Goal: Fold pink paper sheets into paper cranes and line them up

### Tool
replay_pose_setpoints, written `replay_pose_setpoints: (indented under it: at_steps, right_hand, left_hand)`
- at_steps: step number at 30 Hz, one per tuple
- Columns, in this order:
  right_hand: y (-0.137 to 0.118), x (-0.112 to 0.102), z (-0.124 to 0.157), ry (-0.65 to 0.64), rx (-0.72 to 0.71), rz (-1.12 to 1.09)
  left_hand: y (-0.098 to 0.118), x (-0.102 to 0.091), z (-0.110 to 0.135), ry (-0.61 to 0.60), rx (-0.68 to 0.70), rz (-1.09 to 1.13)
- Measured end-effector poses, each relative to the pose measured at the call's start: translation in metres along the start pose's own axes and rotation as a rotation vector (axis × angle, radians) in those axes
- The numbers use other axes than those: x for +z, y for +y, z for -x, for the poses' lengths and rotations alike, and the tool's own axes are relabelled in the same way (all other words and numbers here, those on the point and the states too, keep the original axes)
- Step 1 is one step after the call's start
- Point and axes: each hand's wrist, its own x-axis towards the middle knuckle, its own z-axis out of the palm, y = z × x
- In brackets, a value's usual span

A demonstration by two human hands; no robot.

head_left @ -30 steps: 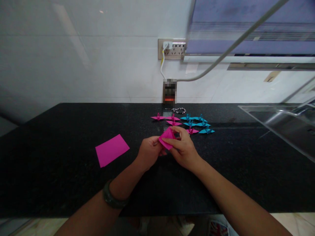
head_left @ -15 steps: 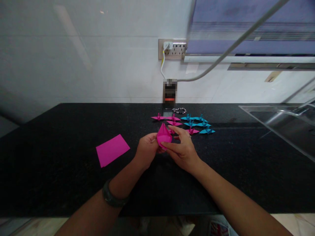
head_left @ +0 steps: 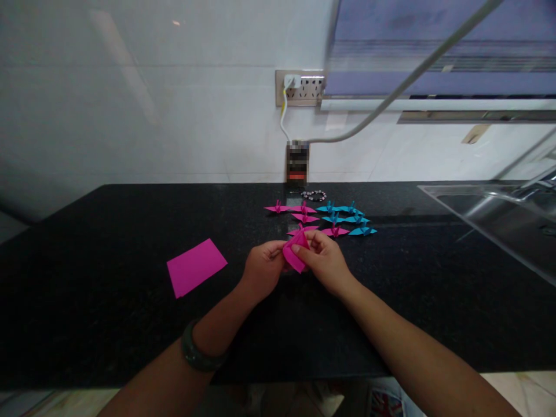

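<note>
Folded pink paper pinched between two hands above the dark counter

The small piece is held up near the middle of the counter, just on the near side of a group of pink cranes and blue cranes. The left hand is clamped on its left edge, thumb and fingers drawn together, though the fingers behind are partly hidden. The right hand grips it too, the thumb laid across the front face and the other fingers curled at the right edge and behind.

The step in hand looks like shaping a fold. To do it well, the left pinch should steady the layers while the right thumb presses gently, letting points and edges meet before any crease is run firm. Too much force could skew the layers or leave a stray crease.

The paper is bright pink and roughly diamond-shaped, with one corner toward the person and a narrower end pointing away. Its left side bulges slightly rather than lying flat. Finer crease lines are too small to tell.
</note>
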Motion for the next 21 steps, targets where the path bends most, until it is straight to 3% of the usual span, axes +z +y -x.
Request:
replay_pose_setpoints:
  at_steps: [4, 12, 21]
  right_hand:
    - [-0.0022, -0.0011, 0.0017, -0.026, 0.099, 0.027]
    - [-0.001, 0.001, 0.0018, 0.02, 0.067, 0.006]
    - [-0.0004, 0.0011, 0.0012, 0.036, 0.022, 0.075]
  left_hand:
    - [0.0004, 0.0005, 0.0002, -0.037, -0.065, 0.078]
    - [-0.001, -0.0039, -0.0008, -0.035, -0.175, 0.314]
    - [-0.003, -0.0013, -0.0004, -0.089, -0.222, 0.397]
